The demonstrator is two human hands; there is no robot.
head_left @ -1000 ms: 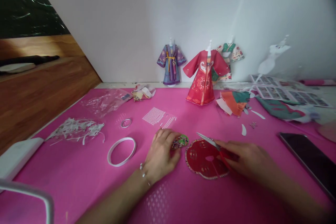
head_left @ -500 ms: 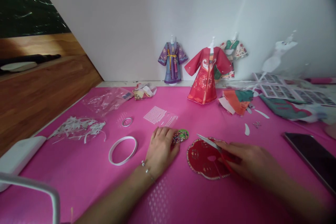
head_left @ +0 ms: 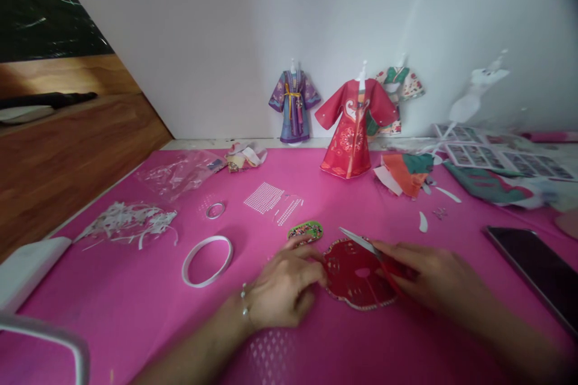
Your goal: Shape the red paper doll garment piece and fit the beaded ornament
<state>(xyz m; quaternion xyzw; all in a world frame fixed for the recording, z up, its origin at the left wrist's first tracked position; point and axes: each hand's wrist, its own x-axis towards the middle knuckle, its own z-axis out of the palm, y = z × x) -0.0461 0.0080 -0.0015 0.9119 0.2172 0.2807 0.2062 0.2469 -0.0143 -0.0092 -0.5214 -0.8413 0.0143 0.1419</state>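
Observation:
My right hand (head_left: 431,274) is closed around red-handled scissors (head_left: 361,242), with the blades pointing up and left. Under the blades lies a red scalloped collar piece (head_left: 350,286) with a patterned rim, a pink hole in its middle and a slit below the hole. Its right part is hidden by my right hand. My left hand (head_left: 286,283) is low over the mat, fingers bent and somewhat apart, with the fingertips at the collar piece's left edge. Just beyond those fingers sits a small green oval piece (head_left: 311,228) covered in coloured dots.
Rhinestone sheets (head_left: 264,197), a white ring (head_left: 208,261) and a pile of paper strips (head_left: 129,222) lie on the pink mat (head_left: 149,313). A red paper dress (head_left: 347,150) and a purple one (head_left: 295,111) stand behind. A phone (head_left: 533,271) lies at right.
My left hand has moved off the green oval piece, down and right to the collar piece's edge. The scissors stay in my right hand, almost unmoved.

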